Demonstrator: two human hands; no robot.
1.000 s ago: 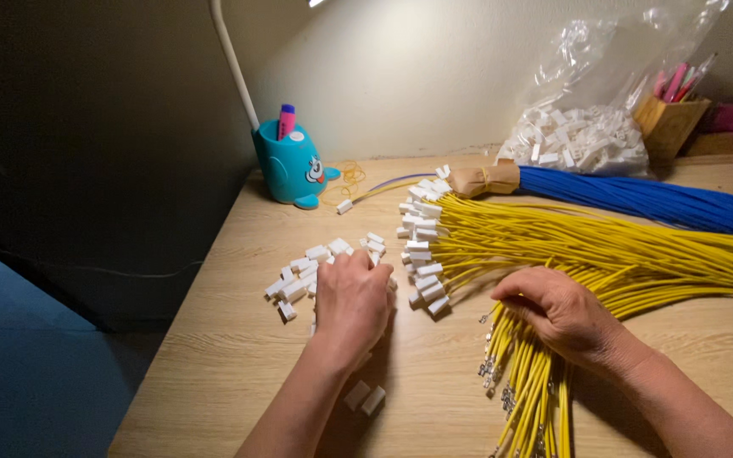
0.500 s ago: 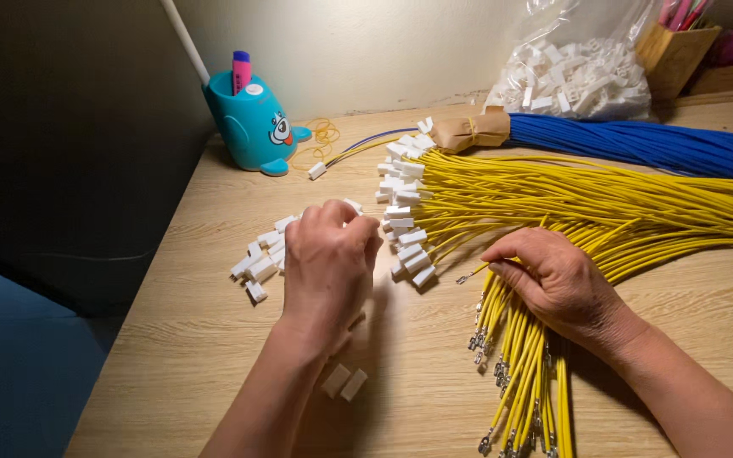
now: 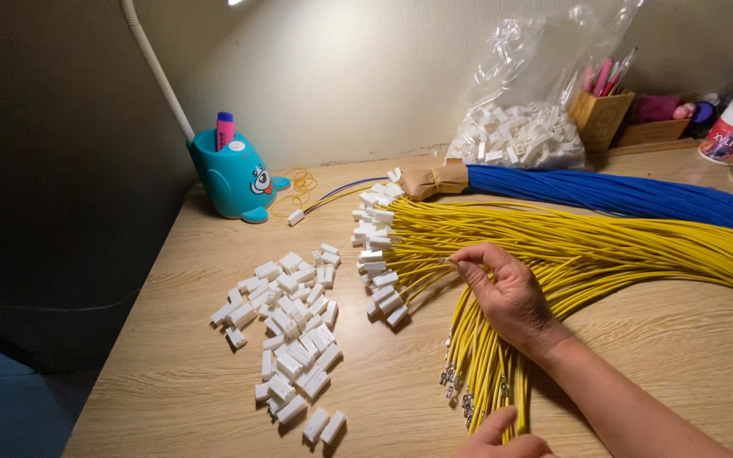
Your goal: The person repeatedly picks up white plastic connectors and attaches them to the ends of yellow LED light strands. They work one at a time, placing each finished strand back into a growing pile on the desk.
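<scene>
The right hand (image 3: 506,293) rests on a thick fan of yellow wires (image 3: 604,250), its fingers curled narrowly and the fingertips (image 3: 467,270) pinching a single thin strand near its end. The left hand (image 3: 502,441) shows only as a few fingers at the bottom edge, touching the lower wire ends; whether it grips anything cannot be told. The wires are smooth, glossy plastic; some end in small metal terminals (image 3: 460,386), others in boxy white plastic connectors (image 3: 379,254). To the left, well apart from the hands, a loose pile of the same little white connector housings (image 3: 286,335) lies scattered. Behind the yellow wires runs a bundle of blue wires (image 3: 638,195), bound with brown paper tape (image 3: 434,180). The worktop (image 3: 171,339) is pale wood-grain laminate set against a plain cream wall. At the back stand a clear crinkled plastic bag (image 3: 519,127) of white housings, a teal cartoon-shaped pen holder (image 3: 235,178) and a white lamp neck (image 3: 159,72).
</scene>
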